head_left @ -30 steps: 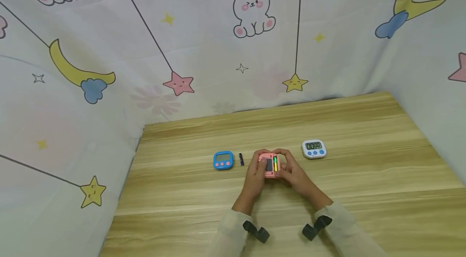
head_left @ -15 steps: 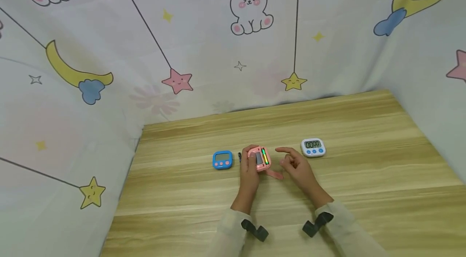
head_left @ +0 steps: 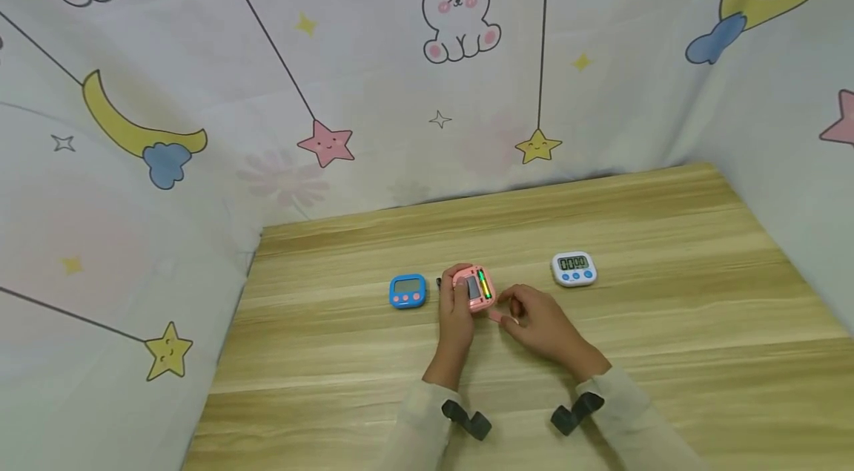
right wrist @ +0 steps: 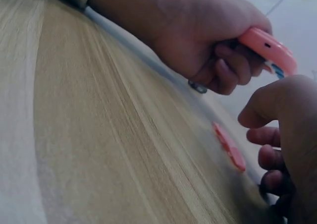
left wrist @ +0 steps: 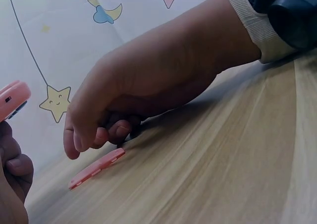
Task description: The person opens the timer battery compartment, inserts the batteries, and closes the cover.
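So here we are, the left hand grasping the pink timer off the tabletop, back face up and tilted, its thumb pressed on that back; the slot is uncovered, and a green-and-gold battery lies in it with nothing over it; that looks the weak spot to me, because a tip of the wrist or a knock could let the cell roll out. Over on the other side the right hand hangs just by the pink cover, fingers bent, grasping nothing; the wrist views show thumb and forefinger apart, the cover flat on the wood below them; it is thin, so I'd worry about fingertips skidding off its edge, or shoving it under the left hand instead of lifting it. Hands this close, too; a careless brush could jog the timer and loosen that left grip. Watch the small dark object, mostly hidden behind the left hand; a sideways sweep there might send it rolling towards the blue timer; the white timer, beyond the right hand, seems at little risk.
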